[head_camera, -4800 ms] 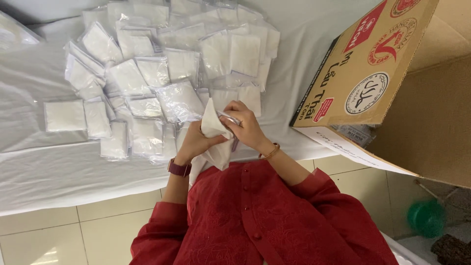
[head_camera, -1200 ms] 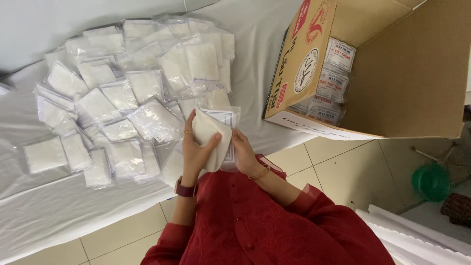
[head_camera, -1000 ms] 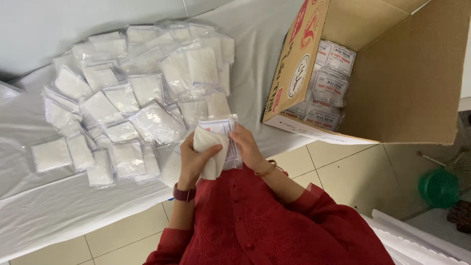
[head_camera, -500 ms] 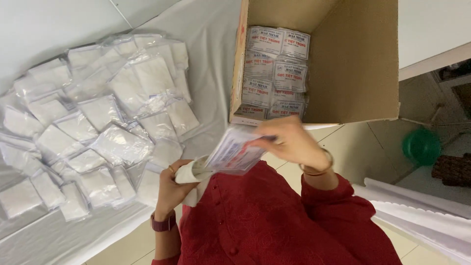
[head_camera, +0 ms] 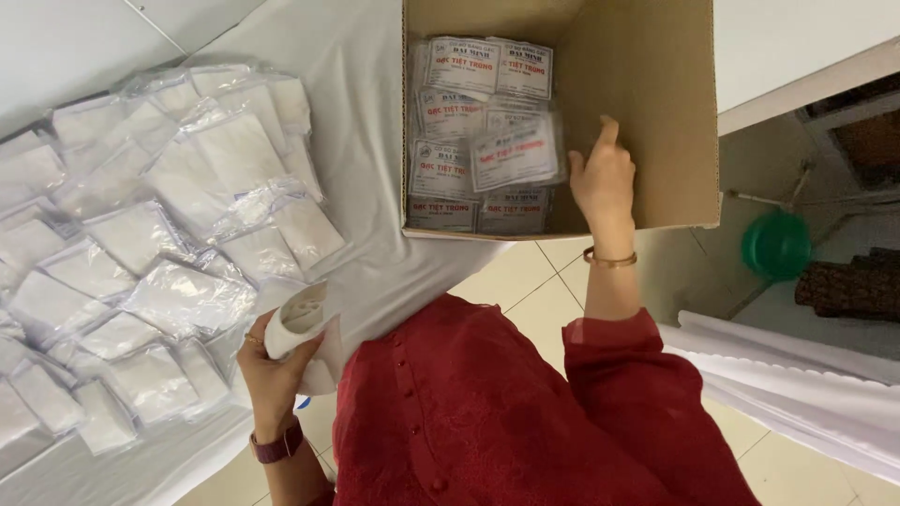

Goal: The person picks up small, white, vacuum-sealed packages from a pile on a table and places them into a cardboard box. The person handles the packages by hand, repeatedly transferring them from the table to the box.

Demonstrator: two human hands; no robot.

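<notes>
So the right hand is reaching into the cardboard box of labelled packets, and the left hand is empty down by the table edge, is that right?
Not quite. The head view shows the left hand is not empty: it holds a white folded piece by the table edge. The rest stands: the right hand reaches into the cardboard box of labelled packets.

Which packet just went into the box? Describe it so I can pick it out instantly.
Start at the open cardboard box at the top of the view, where labelled clear packets lie in flat rows. Beside the right hand, one packet rests on top of the others. Unlike its squared-up neighbours, it is tilted, looks blurred, and overlaps several of them.
</notes>
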